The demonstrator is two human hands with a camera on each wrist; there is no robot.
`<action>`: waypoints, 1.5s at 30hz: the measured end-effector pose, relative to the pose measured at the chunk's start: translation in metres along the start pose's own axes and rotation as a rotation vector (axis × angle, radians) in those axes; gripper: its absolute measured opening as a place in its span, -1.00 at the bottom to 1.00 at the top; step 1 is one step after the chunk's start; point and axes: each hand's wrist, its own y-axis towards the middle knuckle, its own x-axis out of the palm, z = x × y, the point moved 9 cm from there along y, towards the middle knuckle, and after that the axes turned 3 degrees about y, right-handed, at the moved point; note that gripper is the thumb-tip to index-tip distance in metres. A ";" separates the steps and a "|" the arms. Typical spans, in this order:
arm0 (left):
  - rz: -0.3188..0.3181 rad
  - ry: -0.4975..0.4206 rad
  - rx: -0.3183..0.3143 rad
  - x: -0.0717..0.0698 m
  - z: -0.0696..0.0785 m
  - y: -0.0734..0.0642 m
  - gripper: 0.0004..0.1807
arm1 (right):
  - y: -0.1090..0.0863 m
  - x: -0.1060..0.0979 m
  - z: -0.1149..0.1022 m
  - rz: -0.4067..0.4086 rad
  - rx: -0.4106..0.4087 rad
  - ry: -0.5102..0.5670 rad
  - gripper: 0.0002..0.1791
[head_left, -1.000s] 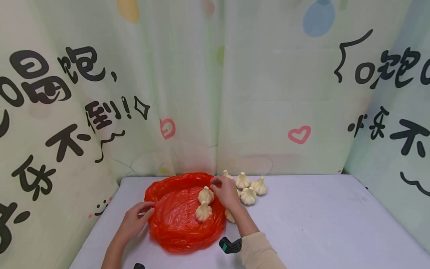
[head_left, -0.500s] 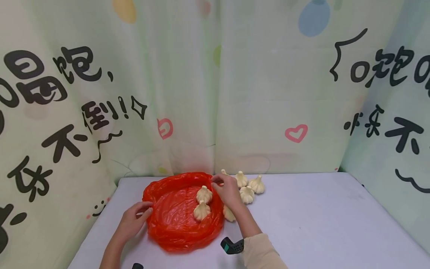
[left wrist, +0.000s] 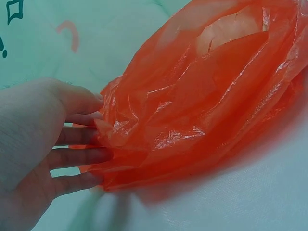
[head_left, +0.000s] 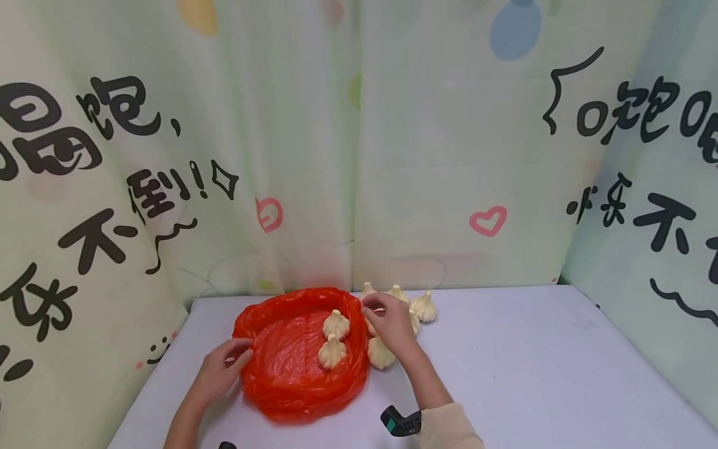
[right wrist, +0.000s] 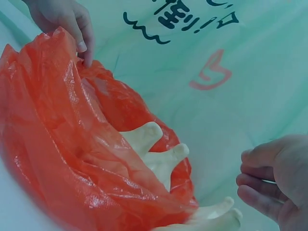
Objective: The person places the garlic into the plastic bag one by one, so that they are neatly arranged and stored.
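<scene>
A red plastic bag [head_left: 280,349] lies on the table with its mouth spread wide, two garlic bulbs [head_left: 335,325] inside toward its right. At the bag's left rim, my left hand [head_left: 223,366] pinches the thin plastic; the left wrist view has the thumb and fingers [left wrist: 79,158] at the gathered edge. My right hand [head_left: 392,321] is just beyond the right rim, above more garlic bulbs [head_left: 381,353] and hiding part of them. From the right wrist view, its fingers [right wrist: 257,185] hold nothing and stand apart from the bag.
Several garlic bulbs [head_left: 423,307] stand on the table right of the bag. The white table [head_left: 521,374] reaches back to a printed curtain [head_left: 415,187]. A black wrist device [head_left: 401,422] sits by the right sleeve.
My right hand has moved right, off the bag's right rim toward the bulbs outside. My left hand stays at the left rim. The head view has turned slightly right.
</scene>
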 end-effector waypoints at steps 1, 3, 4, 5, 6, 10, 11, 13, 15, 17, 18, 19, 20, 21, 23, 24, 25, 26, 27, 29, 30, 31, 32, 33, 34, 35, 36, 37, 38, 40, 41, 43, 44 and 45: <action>0.001 -0.002 -0.001 0.000 0.000 0.000 -0.61 | -0.001 -0.001 0.000 0.001 -0.001 -0.006 -0.87; 0.005 -0.008 0.000 0.000 -0.001 0.000 -0.62 | -0.004 -0.003 0.002 0.001 0.006 -0.017 -0.87; 0.006 -0.012 -0.001 0.000 -0.001 0.000 -0.62 | -0.006 -0.003 0.002 -0.001 0.004 -0.022 -0.86; 0.009 -0.015 0.001 -0.001 0.000 0.000 -0.63 | -0.008 -0.004 0.002 -0.003 0.002 -0.023 -0.86; 0.012 -0.017 0.003 -0.001 0.000 0.001 -0.63 | -0.010 -0.004 0.003 -0.006 0.001 -0.025 -0.86; 0.017 -0.015 0.005 -0.002 0.000 0.001 -0.64 | -0.018 -0.004 0.009 -0.018 0.002 -0.014 -0.84; 0.020 -0.015 0.008 -0.002 0.000 0.001 -0.64 | -0.019 -0.003 0.011 -0.019 0.009 -0.011 -0.83; 0.021 -0.014 0.007 -0.003 -0.001 0.000 -0.64 | -0.022 -0.004 0.013 -0.017 0.009 -0.009 -0.83; 0.024 -0.012 0.008 -0.004 -0.001 0.000 -0.64 | -0.025 -0.005 0.014 -0.011 0.013 -0.007 -0.82; 0.028 -0.010 0.014 -0.005 -0.001 0.000 -0.65 | -0.027 -0.007 0.015 -0.003 0.009 -0.009 -0.81; 0.030 -0.011 0.016 -0.005 0.000 0.000 -0.65 | -0.028 -0.008 0.015 0.001 -0.001 -0.007 -0.80; 0.031 -0.012 0.018 -0.005 0.000 0.000 -0.64 | -0.029 -0.008 0.015 0.005 -0.006 -0.001 -0.79; 0.032 -0.011 0.022 -0.005 0.000 0.000 -0.64 | -0.030 -0.010 0.016 0.011 -0.014 0.003 -0.78; 0.033 -0.012 0.023 -0.005 0.001 0.000 -0.64 | -0.032 -0.011 0.016 0.018 -0.023 0.009 -0.77; 0.036 -0.009 0.031 -0.006 0.002 0.001 -0.63 | -0.034 -0.012 0.017 0.029 -0.028 0.007 -0.76; 0.038 -0.009 0.032 -0.006 0.002 0.001 -0.62 | -0.035 -0.013 0.018 0.032 -0.030 0.004 -0.76; 0.040 -0.007 0.033 -0.006 0.002 0.001 -0.62 | -0.036 -0.013 0.019 0.034 -0.026 -0.003 -0.76; 0.044 -0.006 0.032 -0.006 0.002 0.000 -0.62 | -0.036 -0.013 0.021 0.035 -0.020 -0.010 -0.76; 0.045 -0.008 0.030 -0.006 0.002 0.000 -0.62 | -0.037 -0.013 0.022 0.036 -0.017 -0.017 -0.76; 0.046 -0.009 0.035 -0.007 0.002 -0.002 -0.61 | -0.038 -0.013 0.024 0.035 -0.003 -0.026 -0.76; 0.047 -0.011 0.031 -0.006 0.001 -0.002 -0.61 | -0.038 -0.014 0.025 0.037 -0.004 -0.022 -0.76; 0.048 -0.012 0.033 -0.006 0.001 -0.002 -0.61 | -0.039 -0.015 0.025 0.041 -0.005 -0.022 -0.76; 0.047 -0.013 0.033 -0.006 0.001 -0.002 -0.61 | -0.039 -0.016 0.025 0.045 -0.007 -0.019 -0.76; 0.046 -0.014 0.034 -0.006 0.001 -0.002 -0.61 | -0.040 -0.017 0.025 0.047 -0.014 -0.019 -0.77; 0.046 -0.014 0.036 -0.006 0.001 -0.002 -0.61 | -0.041 -0.017 0.025 0.048 -0.015 -0.016 -0.77; 0.046 -0.015 0.033 -0.005 0.000 -0.002 -0.61 | -0.042 -0.018 0.025 0.048 -0.020 -0.013 -0.77; 0.046 -0.014 0.030 -0.005 0.000 -0.002 -0.61 | -0.043 -0.018 0.025 0.048 -0.026 -0.010 -0.78; 0.045 -0.014 0.030 -0.005 0.000 -0.002 -0.61 | -0.043 -0.019 0.026 0.047 -0.030 -0.010 -0.78; 0.041 -0.012 0.029 -0.004 0.000 -0.002 -0.61 | -0.044 -0.019 0.026 0.047 -0.032 -0.008 -0.79; 0.036 -0.012 0.027 -0.004 0.000 -0.003 -0.61 | -0.046 -0.019 0.027 0.045 -0.036 -0.007 -0.79; 0.034 -0.010 0.024 -0.003 0.000 -0.003 -0.61 | -0.046 -0.019 0.027 0.044 -0.041 -0.006 -0.79; 0.031 -0.009 0.024 -0.004 0.001 -0.003 -0.60 | -0.047 -0.019 0.027 0.042 -0.049 -0.008 -0.79; 0.030 -0.010 0.023 -0.004 0.002 -0.002 -0.61 | -0.047 -0.019 0.028 0.041 -0.051 -0.008 -0.79; 0.030 -0.011 0.023 -0.004 0.002 -0.003 -0.61 | -0.048 -0.019 0.028 0.041 -0.053 -0.009 -0.79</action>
